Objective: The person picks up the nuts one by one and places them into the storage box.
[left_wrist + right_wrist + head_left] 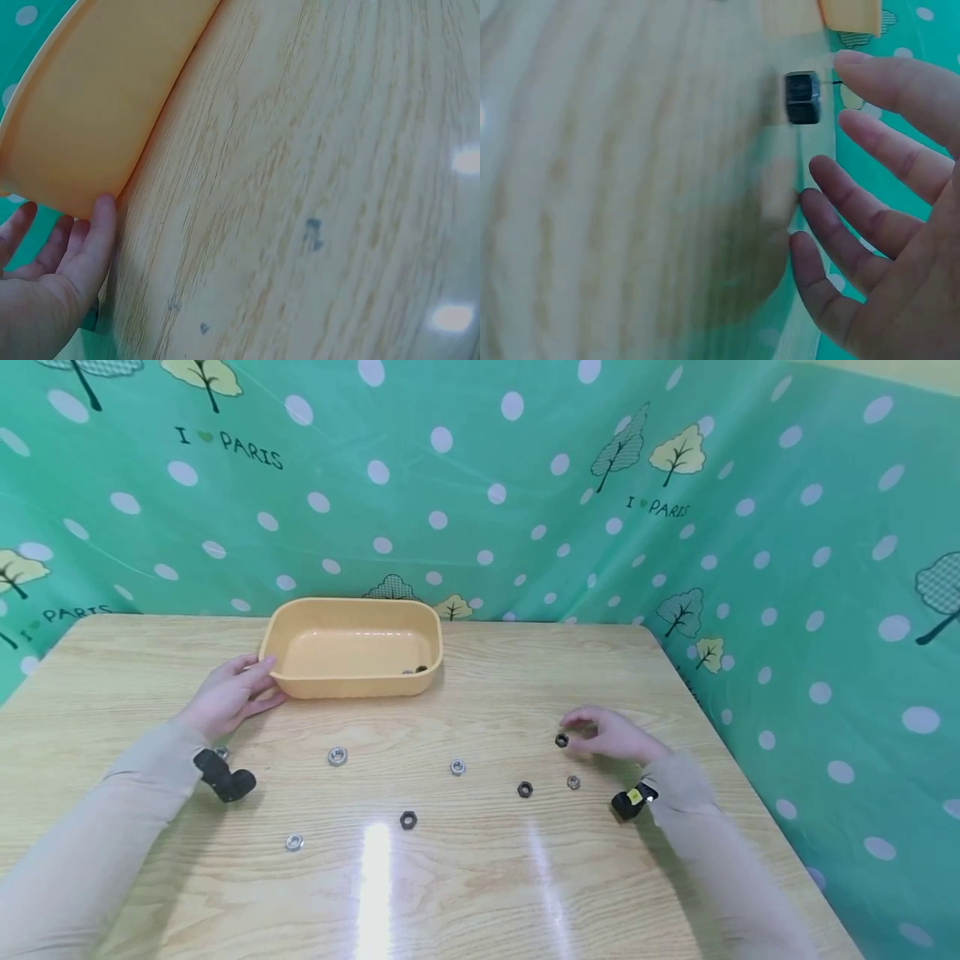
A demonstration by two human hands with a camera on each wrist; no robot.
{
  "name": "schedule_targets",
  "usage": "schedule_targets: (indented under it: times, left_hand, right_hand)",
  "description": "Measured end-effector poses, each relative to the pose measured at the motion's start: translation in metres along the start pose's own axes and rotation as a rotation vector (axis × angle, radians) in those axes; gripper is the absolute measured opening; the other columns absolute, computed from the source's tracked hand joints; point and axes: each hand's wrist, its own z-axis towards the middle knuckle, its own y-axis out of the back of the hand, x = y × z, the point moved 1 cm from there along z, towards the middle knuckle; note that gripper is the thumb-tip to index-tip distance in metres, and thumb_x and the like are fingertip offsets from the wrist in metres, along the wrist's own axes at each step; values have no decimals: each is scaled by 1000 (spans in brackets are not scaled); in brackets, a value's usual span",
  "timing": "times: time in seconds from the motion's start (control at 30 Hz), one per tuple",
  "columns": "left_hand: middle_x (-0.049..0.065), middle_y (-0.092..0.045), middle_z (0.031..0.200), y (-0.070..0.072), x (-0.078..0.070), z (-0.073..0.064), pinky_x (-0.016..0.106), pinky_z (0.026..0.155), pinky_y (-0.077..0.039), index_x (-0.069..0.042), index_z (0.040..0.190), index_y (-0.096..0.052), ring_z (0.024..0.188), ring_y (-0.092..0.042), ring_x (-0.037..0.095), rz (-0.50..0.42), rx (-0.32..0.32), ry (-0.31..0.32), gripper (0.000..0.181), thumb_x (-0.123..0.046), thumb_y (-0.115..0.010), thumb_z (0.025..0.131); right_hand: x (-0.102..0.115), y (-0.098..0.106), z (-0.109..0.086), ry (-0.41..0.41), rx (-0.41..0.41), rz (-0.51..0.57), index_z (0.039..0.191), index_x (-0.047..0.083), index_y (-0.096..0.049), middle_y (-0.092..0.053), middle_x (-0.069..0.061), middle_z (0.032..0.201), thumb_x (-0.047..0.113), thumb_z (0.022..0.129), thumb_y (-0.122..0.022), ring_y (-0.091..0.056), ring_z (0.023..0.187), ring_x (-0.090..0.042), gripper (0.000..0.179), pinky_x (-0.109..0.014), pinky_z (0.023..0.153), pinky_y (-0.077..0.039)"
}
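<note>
At the back left, my left hand (234, 693) touches the left end of a pale orange plastic bin (352, 687). In the left wrist view its relaxed fingers (99, 240) rest against the bin's corner. My right hand (611, 735) is over the right side of the table with fingers spread and slightly bent. A black hex nut (802, 98) is just off its thumb and index tips; the right wrist view shows a narrow gap. Beneath that hand lie a small silver nut (573, 782) and a black nut (525, 789).
Silver nuts (337, 756) (457, 767) (294, 842) and a black nut (408, 820) lie scattered on the wooden table (465, 877). Another silver nut (221, 752) is beside my left wrist. Small nuts (422, 669) sit in the bin's right front corner. A green curtain (480, 510) hangs behind.
</note>
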Motion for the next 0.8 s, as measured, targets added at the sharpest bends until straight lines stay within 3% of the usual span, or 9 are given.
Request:
schedule_targets:
  times: [0.2,0.5,0.63,0.8]
  left_hand:
    - [2,-40,122,1,0,1,22,89,-57,-5,150,2,91,-61,-2,8,-4,-6,88,-34,-58,92]
    - [0,-40,120,-3,-1,-2,24,91,-56,-4,149,4,91,-61,-2,6,-1,-4,90,-34,-58,93]
    - [-4,-47,116,-3,0,-2,25,90,-57,-8,143,-15,92,-62,0,-16,6,-17,71,-32,-58,93]
    - [-11,-62,100,-2,1,-1,25,84,-59,-15,118,-34,91,-64,2,-53,29,-37,36,-28,-57,94]
  right_hand:
    - [0,-4,0,18,-26,-46,117,6,-61,-60,-12,117,17,81,-75,-54,110,-29,40,-47,98,-48]
    - [0,-7,0,44,-43,-100,112,11,-65,-60,-9,114,16,81,-75,-52,104,-24,33,-38,91,-45]
    - [1,-7,0,51,-39,-107,110,11,-65,-60,-9,112,15,81,-75,-51,98,-23,32,-33,84,-44]
    - [2,-8,-1,38,-39,-134,110,12,-66,-59,-9,114,16,81,-75,-51,101,-24,30,-36,86,-46]
